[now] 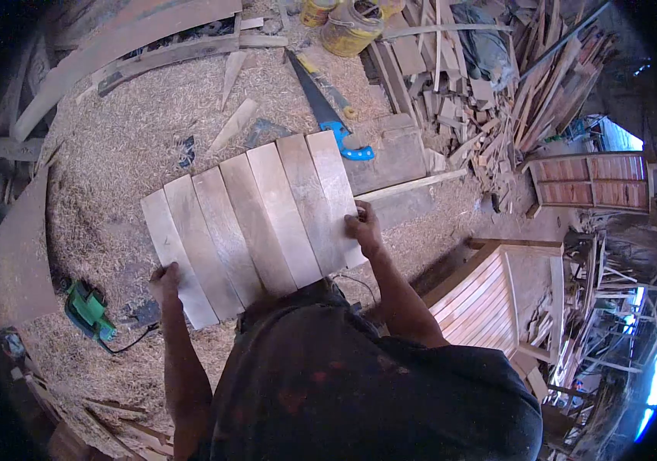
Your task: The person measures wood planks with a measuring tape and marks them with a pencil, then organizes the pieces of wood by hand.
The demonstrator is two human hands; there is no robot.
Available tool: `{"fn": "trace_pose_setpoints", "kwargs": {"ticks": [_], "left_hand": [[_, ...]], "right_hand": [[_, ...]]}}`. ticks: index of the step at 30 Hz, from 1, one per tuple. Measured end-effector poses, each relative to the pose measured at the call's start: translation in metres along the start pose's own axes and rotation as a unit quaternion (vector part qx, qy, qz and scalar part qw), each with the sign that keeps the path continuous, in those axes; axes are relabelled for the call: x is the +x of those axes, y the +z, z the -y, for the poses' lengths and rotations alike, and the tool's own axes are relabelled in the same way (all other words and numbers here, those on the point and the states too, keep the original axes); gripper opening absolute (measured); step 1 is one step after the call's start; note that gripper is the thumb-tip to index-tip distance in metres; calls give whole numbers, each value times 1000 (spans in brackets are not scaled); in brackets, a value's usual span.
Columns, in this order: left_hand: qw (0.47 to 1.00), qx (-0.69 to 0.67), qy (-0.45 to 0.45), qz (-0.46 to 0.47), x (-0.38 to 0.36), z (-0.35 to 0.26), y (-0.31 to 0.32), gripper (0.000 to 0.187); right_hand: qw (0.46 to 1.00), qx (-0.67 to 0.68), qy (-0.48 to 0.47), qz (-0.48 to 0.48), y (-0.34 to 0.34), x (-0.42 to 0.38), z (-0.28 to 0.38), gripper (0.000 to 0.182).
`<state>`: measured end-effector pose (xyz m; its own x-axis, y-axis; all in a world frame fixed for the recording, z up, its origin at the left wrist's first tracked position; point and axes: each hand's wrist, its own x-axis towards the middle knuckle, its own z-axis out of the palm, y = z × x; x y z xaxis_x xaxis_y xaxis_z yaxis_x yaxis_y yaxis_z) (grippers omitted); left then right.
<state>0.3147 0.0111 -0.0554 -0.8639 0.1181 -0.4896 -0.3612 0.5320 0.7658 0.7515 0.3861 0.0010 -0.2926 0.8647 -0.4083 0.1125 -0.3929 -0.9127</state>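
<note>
A panel of several pale wooden boards [255, 219] is held in front of my body, the boards edge to edge with uneven ends. My left hand [165, 281] grips its left outer edge, thumb on the upper face. On the opposite edge my right hand [365, 229] is closed, also with its thumb on top. The fingers under the panel are hidden. Just beyond the panel's far right corner lies a handsaw [328, 115] with a blue handle. To the left of my left hand, a green power tool [89, 311] with a black cord rests among shavings.
Wood shavings [113, 184] cover the work surface. Offcuts and a yellow-handled tool [328, 86] lie at the far side, near a yellow bucket [350, 29]. Scrap wood [459, 115] is heaped at the far right. A slatted wooden piece [482, 300] stands at right.
</note>
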Motion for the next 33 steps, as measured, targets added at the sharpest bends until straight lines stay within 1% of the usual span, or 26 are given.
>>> {"fn": "trace_pose_setpoints", "kwargs": {"ticks": [1,3,5,7,10,11,12,13,14,15,16,17,18,20,21,24,25,26,27,28,29,30,31,32,33], "left_hand": [[999,-29,-12,-11,8,8,1,21],[999,-40,-23,-4,29,33,-1,23],[999,-30,-21,-9,28,26,-7,25],[1000,2,-12,-19,-1,-1,-2,27],[996,-91,15,-18,-18,4,2,28],[989,-144,12,-24,-16,11,3,30],[997,-65,-24,-42,20,44,1,30],[992,-125,-19,-8,46,72,-2,29],[997,-70,-4,-45,23,43,0,28],[996,-89,-28,-2,-16,-1,-3,31],[999,-38,-18,-28,-10,2,-2,31],[998,-53,-14,-40,-16,-4,0,32],[996,-68,-9,-50,-24,-9,4,32],[998,-32,-20,-47,-22,-14,0,35],[999,-12,-24,-41,-17,-18,-1,36],[996,82,1,-39,-11,-24,-2,41],[996,77,-24,-27,1,-20,-2,41],[995,95,-11,-22,7,-10,-3,42],[993,112,3,-20,-9,-26,-5,43],[971,238,23,-32,50,29,-5,46],[969,245,10,-33,45,20,-3,46],[967,252,-3,-34,38,8,-1,47],[980,197,24,-23,61,33,-2,47],[985,163,52,-17,20,-2,-4,44],[974,211,65,-41,12,-16,-3,42]], "right_hand": [[1000,0,-8,9,0,3,0,41],[978,-197,-70,-11,-19,30,-36,43],[916,-378,-135,-20,-19,39,-37,45],[818,-542,-192,-21,-13,25,3,48],[862,-479,-159,-43,-14,31,3,50],[927,-353,-123,-19,-21,45,-21,49],[939,-320,-125,-14,-18,41,-20,45],[962,-255,-94,-3,-17,38,-20,41],[980,-191,-59,9,-16,35,-22,38],[988,-150,-44,6,-11,29,-17,36],[994,-110,-29,0,-5,24,-9,34],[998,-63,-5,1,-3,21,-9,35],[998,-69,-7,3,-4,22,-12,34],[997,-78,-16,-2,-5,29,-19,33],[994,-101,-34,6,-6,28,-14,36],[991,-126,-39,-5,-4,23,-3,31],[990,-130,-45,-15,-4,22,2,31],[990,-132,-53,-22,-3,18,6,31],[989,-133,-60,-25,0,14,8,30],[995,-79,-61,-1,-6,18,-1,32],[988,-132,-76,-4,-12,29,-11,32],[988,-142,-67,-17,-9,27,-5,30],[986,-146,-78,-7,-9,31,-9,31],[981,-164,-104,-8,-15,42,-27,32],[981,-174,-81,-9,-9,40,-23,34]]}}
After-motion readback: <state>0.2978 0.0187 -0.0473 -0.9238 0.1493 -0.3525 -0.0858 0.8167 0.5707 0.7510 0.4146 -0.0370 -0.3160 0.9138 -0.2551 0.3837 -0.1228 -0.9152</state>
